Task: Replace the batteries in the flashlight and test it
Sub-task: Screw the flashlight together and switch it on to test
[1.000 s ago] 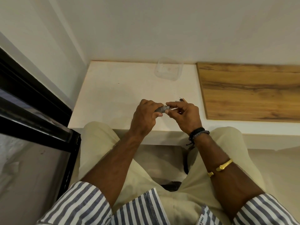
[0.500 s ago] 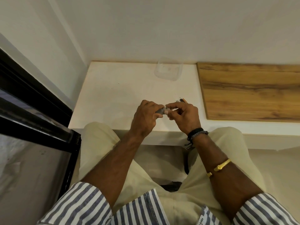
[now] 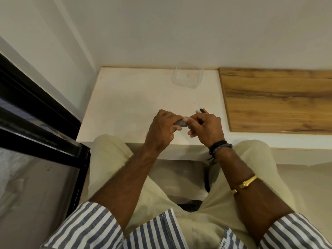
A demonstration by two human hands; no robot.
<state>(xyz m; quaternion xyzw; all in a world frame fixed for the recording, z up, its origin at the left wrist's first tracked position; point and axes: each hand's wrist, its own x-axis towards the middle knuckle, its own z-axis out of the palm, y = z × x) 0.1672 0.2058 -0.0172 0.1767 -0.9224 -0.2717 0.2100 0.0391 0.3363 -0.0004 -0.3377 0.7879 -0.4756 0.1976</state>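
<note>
Lighting was soft, warm and even, no hard glare, and I couldn't tell where it came from. The white desk was the brightest part, with just a faint shadow around the left hand and right hand. The grey flashlight between them looked mushy. The wide-angle lens bent the black frame at the left edge and stretched the striped sleeves at the bottom. The clear tub nearly vanished.

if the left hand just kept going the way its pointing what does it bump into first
The right hand, most likely: the left hand grips the grey flashlight pointing rightward, and the right hand's fingers pinch its exposed end. Depth between them is hard to judge.
</note>
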